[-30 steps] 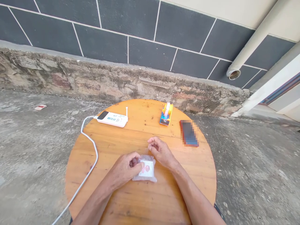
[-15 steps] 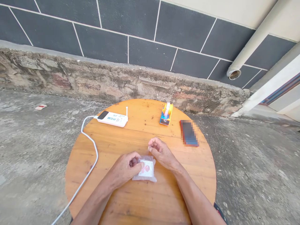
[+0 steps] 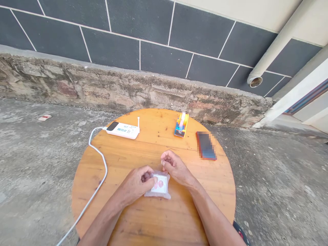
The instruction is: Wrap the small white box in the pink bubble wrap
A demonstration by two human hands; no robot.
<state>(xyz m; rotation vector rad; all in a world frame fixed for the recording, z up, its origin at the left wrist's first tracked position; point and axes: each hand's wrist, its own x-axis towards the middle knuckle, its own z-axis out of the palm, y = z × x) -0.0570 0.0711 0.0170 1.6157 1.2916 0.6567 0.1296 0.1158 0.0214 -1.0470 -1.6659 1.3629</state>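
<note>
On the round wooden table lies a small white square packet in clear plastic wrapping, with a pinkish round mark on its face. My left hand grips the packet's left side, thumb on top and fingers curled at its edge. Just above the packet's upper right corner, my right hand is closed, thumb against the curled fingers. Something small and pale shows at its fingertips, too small to name. Farther back stands a yellow and blue tape dispenser with a roll of tape.
A white power bank with a white cable lies at the back left of the table. At the right is a dark phone in a red case, partly pixelated. A stone-based wall runs behind the table.
My right hand has shifted very slightly left, close above the packet's corner. My left hand and the packet stay almost as they were.
</note>
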